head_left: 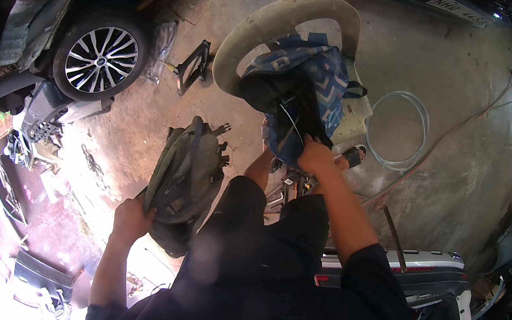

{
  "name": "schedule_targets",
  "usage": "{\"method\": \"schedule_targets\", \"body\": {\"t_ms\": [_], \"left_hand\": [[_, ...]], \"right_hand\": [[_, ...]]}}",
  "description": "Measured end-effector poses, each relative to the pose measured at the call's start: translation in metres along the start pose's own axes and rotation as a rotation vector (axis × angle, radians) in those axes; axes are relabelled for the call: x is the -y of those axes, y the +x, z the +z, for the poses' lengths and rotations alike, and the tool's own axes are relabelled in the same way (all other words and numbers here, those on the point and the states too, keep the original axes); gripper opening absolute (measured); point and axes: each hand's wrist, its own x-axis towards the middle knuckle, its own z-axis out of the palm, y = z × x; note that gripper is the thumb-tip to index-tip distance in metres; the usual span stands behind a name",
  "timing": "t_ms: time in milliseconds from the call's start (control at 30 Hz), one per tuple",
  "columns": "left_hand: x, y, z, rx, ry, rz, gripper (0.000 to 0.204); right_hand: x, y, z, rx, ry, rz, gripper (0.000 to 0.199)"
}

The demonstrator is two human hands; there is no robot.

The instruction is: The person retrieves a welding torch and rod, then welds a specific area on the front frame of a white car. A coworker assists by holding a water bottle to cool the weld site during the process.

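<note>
Evidently, the left grip [134,219] clasps the backpack [185,176], beside the left leg [242,204]; the right grip [316,157] holds the edge of the blue bag [329,92] on the chair [281,16]. Best keep that edge taut, the backpack well supported.

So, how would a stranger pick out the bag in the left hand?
Find the pale chair in the upper middle, then go down and left to the person's left hand. It grips a grey-green bag by its lower left edge. Plain, drab cloth sets this apart from the blue patterned bag at the right hand.
</note>
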Motion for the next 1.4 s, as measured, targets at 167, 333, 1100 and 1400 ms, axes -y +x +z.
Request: {"method": "schedule_targets", "body": {"t_ms": [167,333,1100,1400], "left_hand": [[0.003,0.014,0.016,-0.001,-0.04,0.008,0.038],[0.008,0.029,0.028,-0.018,-0.067,0.031,0.038],[0.038,0.093,0.049,0.005,-0.211,-0.063,0.042],[0.088,0.171,0.063,-0.465,-0.363,-0.326,0.04]], "right_hand": [[0.017,0.02,0.001,0.15,-0.046,0.102,0.076],[0.01,0.02,-0.018,0.3,-0.219,0.068,0.057],[-0.017,-0.014,-0.049,0.004,-0.285,0.209,0.06],[-0.05,-0.07,-0.06,-0.193,0.003,-0.017,0.051]]}}
